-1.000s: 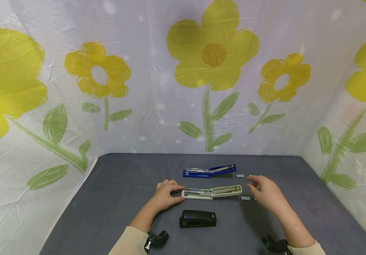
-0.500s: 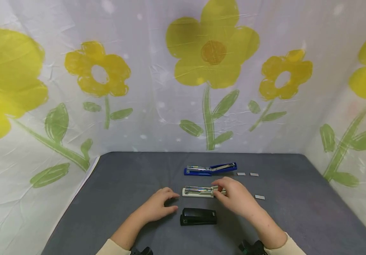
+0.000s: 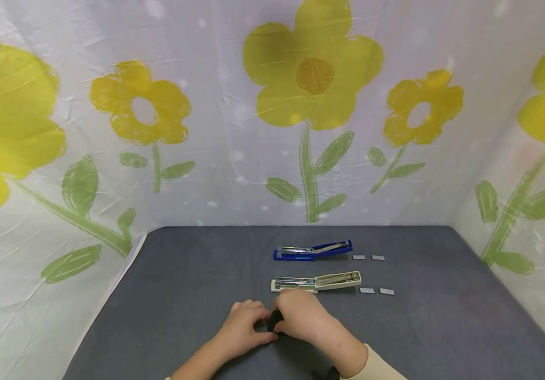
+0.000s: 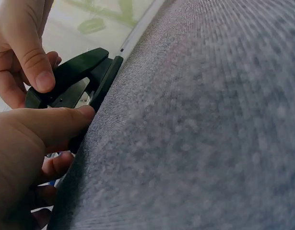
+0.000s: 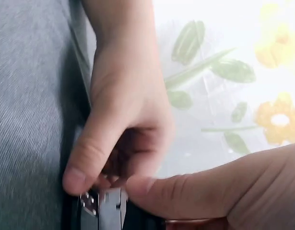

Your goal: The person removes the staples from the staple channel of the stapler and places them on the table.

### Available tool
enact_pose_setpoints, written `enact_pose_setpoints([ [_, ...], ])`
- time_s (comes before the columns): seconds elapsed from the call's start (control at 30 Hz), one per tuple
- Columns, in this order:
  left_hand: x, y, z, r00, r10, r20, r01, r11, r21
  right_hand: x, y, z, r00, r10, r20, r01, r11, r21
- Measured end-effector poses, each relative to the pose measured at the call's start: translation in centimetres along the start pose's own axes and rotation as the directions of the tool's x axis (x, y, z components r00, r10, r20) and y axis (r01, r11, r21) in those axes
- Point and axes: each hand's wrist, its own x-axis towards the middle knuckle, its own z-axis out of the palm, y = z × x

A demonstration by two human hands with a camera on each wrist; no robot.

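Both hands are on the black stapler (image 3: 274, 320), most of which they hide in the head view. My left hand (image 3: 246, 328) pinches the stapler's base at its left end. In the left wrist view, the left thumb lies along that base, and a gap shows between base and upper arm of the stapler (image 4: 82, 72). My right hand (image 3: 307, 316) reaches across the stapler and grips its upper arm, thumb (image 4: 44, 79) on its side. Some metal of the stapler (image 5: 109, 208) shows under the fingers in the right wrist view.
Behind the hands lies a cream stapler (image 3: 336, 280), flipped open, and farther back a blue stapler (image 3: 331, 248), also flipped open. Several small staple strips (image 3: 366, 290) lie to their right. A grey cloth covers the table (image 3: 196, 264); a flowered curtain (image 3: 225, 174) hangs behind.
My right hand has come from the staple strips on the right, past the cream stapler, to the black stapler. My left hand has left the cream stapler and taken hold of the black one.
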Motion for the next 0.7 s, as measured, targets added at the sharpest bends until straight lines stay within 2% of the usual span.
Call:
enact_pose_setpoints([
  [0.13, -0.2, -0.1, 0.2, 0.999, 0.012, -0.039, -0.014, 0.999, -0.049, 0.2, -0.8, 0.6, 0.999, 0.021, -0.028, -0.022, 0.998, -0.053],
  [0.33, -0.4, -0.1, 0.3, 0.998, 0.011, -0.065, -0.016, 0.996, -0.086, 0.2, -1.0, 1.4, 0.999, 0.002, -0.054, -0.007, 0.995, -0.103],
  [0.57, -0.5, -0.5, 0.7, 0.994, 0.054, -0.095, -0.06, 0.996, -0.066, 0.2, -0.2, 1.4, 0.998, -0.033, -0.06, 0.029, 0.997, -0.065],
  [0.7, -0.1, -0.5, 0.6, 0.996, 0.042, -0.074, -0.047, 0.997, -0.069, 0.2, 0.3, 1.3, 0.996, -0.054, -0.076, 0.048, 0.996, -0.073],
])
